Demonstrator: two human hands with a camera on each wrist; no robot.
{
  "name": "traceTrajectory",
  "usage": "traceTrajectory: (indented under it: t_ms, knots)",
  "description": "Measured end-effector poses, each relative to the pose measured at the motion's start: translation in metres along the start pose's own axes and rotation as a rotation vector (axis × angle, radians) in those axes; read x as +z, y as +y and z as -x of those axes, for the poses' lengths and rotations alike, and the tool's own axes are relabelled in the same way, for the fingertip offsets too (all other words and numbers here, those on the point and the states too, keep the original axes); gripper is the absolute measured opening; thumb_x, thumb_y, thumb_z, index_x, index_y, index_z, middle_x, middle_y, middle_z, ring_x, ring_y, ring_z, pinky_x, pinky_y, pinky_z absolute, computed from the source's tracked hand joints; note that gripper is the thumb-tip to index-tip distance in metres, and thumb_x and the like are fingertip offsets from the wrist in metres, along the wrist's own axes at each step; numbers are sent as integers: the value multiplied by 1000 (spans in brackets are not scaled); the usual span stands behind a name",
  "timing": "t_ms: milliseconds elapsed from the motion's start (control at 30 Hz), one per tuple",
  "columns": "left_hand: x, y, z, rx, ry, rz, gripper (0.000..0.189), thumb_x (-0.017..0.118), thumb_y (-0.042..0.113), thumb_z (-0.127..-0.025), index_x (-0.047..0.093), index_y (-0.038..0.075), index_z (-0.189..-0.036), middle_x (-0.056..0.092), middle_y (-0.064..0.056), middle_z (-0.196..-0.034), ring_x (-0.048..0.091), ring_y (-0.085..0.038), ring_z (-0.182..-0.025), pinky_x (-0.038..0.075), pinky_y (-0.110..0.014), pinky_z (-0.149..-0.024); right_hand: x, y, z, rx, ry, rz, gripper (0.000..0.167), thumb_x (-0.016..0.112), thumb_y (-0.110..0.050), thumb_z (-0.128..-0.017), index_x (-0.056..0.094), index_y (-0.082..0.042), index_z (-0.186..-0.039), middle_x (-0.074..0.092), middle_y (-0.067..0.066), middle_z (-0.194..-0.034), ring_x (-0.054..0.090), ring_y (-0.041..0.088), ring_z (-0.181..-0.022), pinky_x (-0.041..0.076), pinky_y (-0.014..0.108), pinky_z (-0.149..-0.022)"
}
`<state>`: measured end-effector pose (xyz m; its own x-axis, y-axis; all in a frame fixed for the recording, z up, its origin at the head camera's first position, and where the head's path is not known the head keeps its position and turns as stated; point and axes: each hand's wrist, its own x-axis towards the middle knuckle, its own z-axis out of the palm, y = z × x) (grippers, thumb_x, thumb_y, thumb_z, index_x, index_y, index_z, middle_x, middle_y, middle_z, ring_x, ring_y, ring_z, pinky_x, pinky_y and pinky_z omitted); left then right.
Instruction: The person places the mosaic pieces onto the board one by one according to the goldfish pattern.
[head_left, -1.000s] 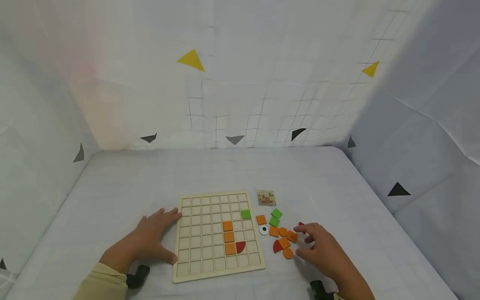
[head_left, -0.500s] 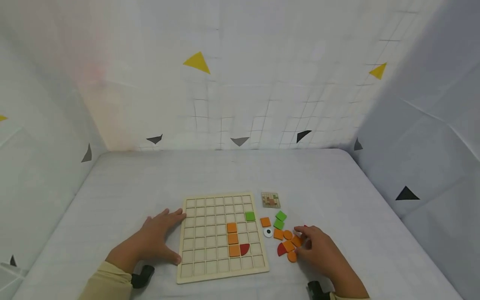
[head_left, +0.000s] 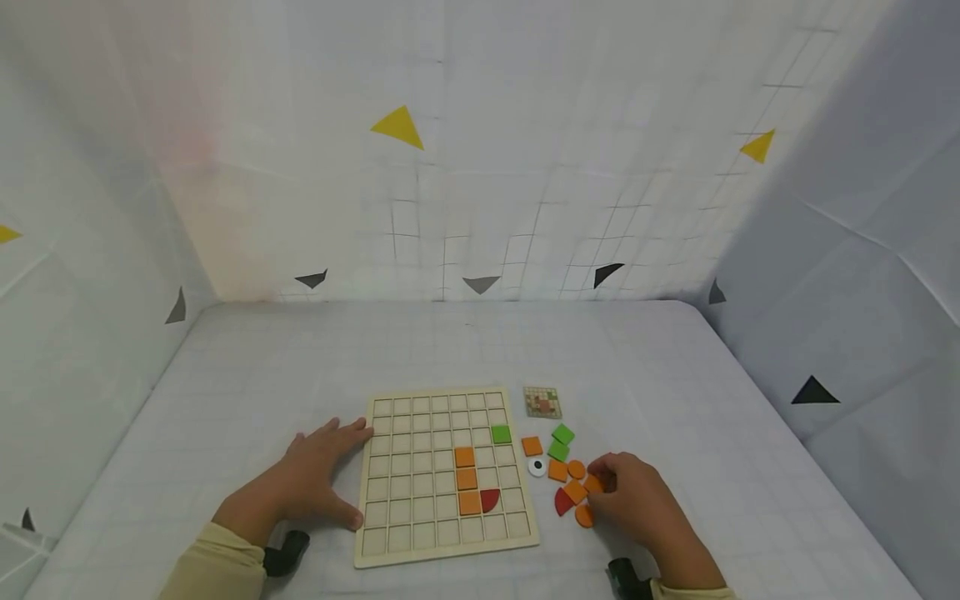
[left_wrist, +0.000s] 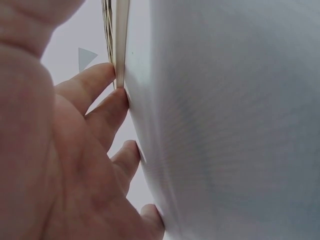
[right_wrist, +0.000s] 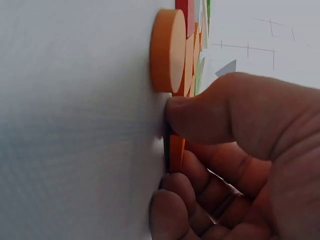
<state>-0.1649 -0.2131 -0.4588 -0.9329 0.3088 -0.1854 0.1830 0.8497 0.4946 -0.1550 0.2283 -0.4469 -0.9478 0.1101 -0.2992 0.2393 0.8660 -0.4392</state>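
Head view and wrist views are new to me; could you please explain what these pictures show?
No machine is here: a person uses the bare left hand and right hand. The head view comes from a camera worn on the head, looking forward and down. Each wrist view comes from a camera on that wrist, so the table looks turned on its side.

On the white table lies a grid board with three orange squares, a green square and a red quarter-circle. Beside it lie a small patterned card, a white disc with a black dot, and loose orange, green and red pieces.

The left hand touches the board's edge with its fingers. The right hand pinches an orange piece between thumb and fingers; whether it is lifted, I cannot tell.
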Motion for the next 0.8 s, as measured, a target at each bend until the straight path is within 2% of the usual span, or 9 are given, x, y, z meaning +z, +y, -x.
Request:
traceTrajectory:
  t_ms: [200,400,533,667,800]
  knots:
    - [0,-1,1,-9,0,-12,130,93,65,-44,43,22,-155,34,-3,-166,20,-45,-154,8,-79,-116,-2,-7,3,-8,-2,-18,35,80,-12,-79,72,-7,-113,65,6,-106,58,21,-90,58,47,-89]
    - [-3,0,2,-11,-5,3,128,94,62,-46,43,20,-155,34,-4,-166,19,-45,-154,6,-78,-117,-7,-34,16,-95,37,-59,34,78,-12,-80,73,-10,-114,63,4,-105,55,19,-89,59,34,-77]
    - [-2,0,2,-14,-11,14,128,94,62,-46,42,21,-156,33,-4,-166,18,-45,-155,5,-78,-117,-1,-58,27,-210,37,-96,30,76,-10,-80,74,-15,-110,61,-2,-99,53,16,-86,52,26,-68]
    - [0,-2,0,-18,-8,-3,128,93,64,-46,42,22,-156,33,-2,-166,18,-44,-155,6,-77,-118,9,-79,34,-381,-7,-120,29,70,-7,-82,74,-17,-109,60,-7,-97,54,14,-85,51,25,-70]
    - [1,-3,-1,-27,-14,-1,127,93,63,-46,42,24,-156,33,0,-166,18,-42,-156,5,-75,-119,20,-98,38,-527,-69,-79,29,67,-9,-82,73,-16,-110,61,-8,-102,55,13,-86,50,25,-71]
